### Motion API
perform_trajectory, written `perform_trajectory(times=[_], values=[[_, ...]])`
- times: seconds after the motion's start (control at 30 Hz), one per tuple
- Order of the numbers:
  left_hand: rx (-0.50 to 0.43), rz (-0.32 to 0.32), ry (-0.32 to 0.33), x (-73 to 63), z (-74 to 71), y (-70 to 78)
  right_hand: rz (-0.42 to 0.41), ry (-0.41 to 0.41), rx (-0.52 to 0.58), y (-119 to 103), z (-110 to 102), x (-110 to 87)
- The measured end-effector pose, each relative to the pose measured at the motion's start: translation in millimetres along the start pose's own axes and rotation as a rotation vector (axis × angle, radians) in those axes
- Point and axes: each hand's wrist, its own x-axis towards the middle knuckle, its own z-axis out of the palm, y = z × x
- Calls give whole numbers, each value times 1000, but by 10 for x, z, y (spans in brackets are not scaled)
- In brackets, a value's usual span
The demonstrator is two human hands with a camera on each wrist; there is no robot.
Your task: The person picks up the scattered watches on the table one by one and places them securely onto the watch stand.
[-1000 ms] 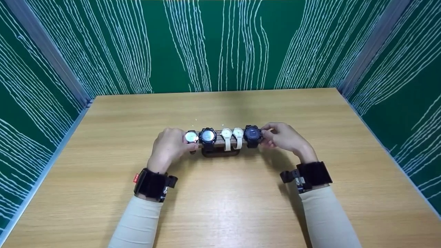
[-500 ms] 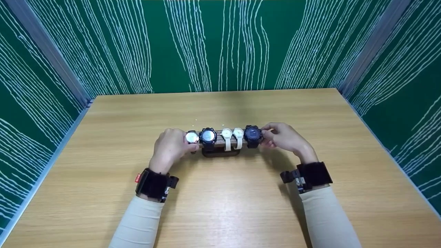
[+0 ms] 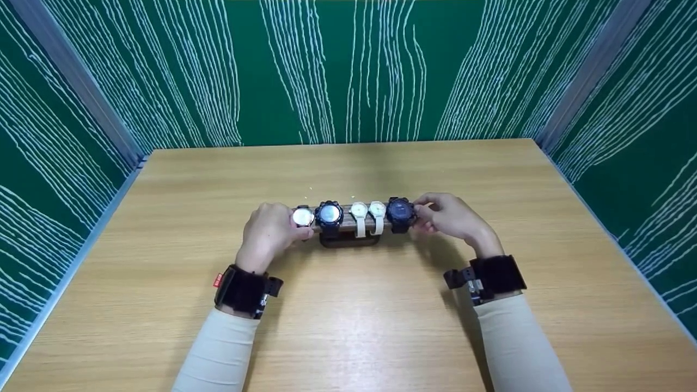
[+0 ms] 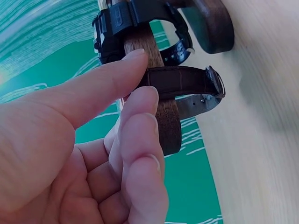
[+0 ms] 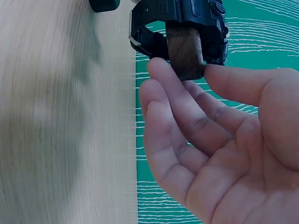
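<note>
A wooden watch stand (image 3: pixel 346 219) stands mid-table, its bar running left to right above a dark base (image 3: pixel 349 240). At its left end my left hand (image 3: pixel 268 231) holds a round watch (image 3: pixel 303 217) with a dark brown strap (image 4: pixel 180 82), thumb and fingertips at its sides. Beside it sits a black sports watch (image 3: pixel 329 214) with a bright dial, then two slim white watches (image 3: pixel 359 211). A large black watch (image 3: pixel 401 212) is rightmost. My right hand (image 3: pixel 449 218) pinches the bar's right end (image 5: pixel 186 52) between thumb and fingers, just outside that black watch.
The light wooden table (image 3: pixel 348 326) reaches back to a green wall (image 3: pixel 375 71) with white wavy lines. Similar panels flank it left and right. A few tiny white specks (image 3: pixel 310 189) lie behind the stand. Black camera bands (image 3: pixel 245 291) circle both wrists.
My left hand and wrist have shifted very slightly to the right. The right hand and the row of watches look practically unmoved.
</note>
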Motion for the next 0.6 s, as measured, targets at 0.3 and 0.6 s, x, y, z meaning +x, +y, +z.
perform_trajectory(times=[0.3, 0.6], values=[[-2, 6, 1, 5, 11, 15, -2, 7, -2, 8, -17, -30], [-33, 53, -75, -73, -181, -83, -14, 53, -180, -108, -92, -157]])
